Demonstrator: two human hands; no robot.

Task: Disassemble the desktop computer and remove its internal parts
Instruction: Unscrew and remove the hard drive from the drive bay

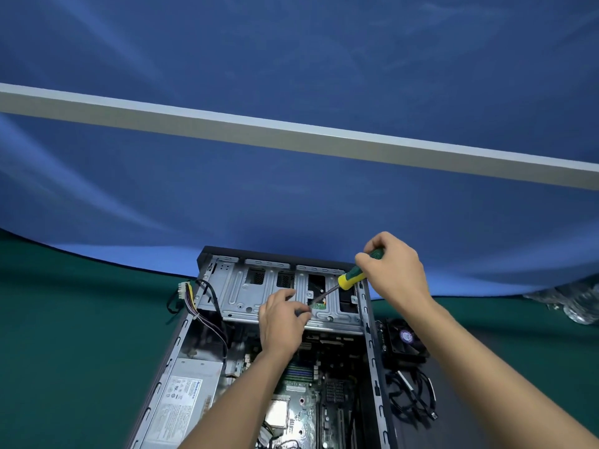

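Motherboard (304, 393) inside case (372, 351); right hand (393, 270) grips screwdriver (351, 278), left hand (282, 322) pinches shaft.

A blue cloth backdrop (291, 53), crossed by a grey bar (291, 134), hangs behind a green-covered table (64, 335).

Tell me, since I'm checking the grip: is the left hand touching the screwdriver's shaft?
Touching. The head view shows the left hand pinching the screwdriver shaft near its tip, above the drive cage.

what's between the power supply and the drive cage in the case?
Head view: a bundle of loose cables runs from the power supply up past the drive cage's left side; bare case floor beneath.
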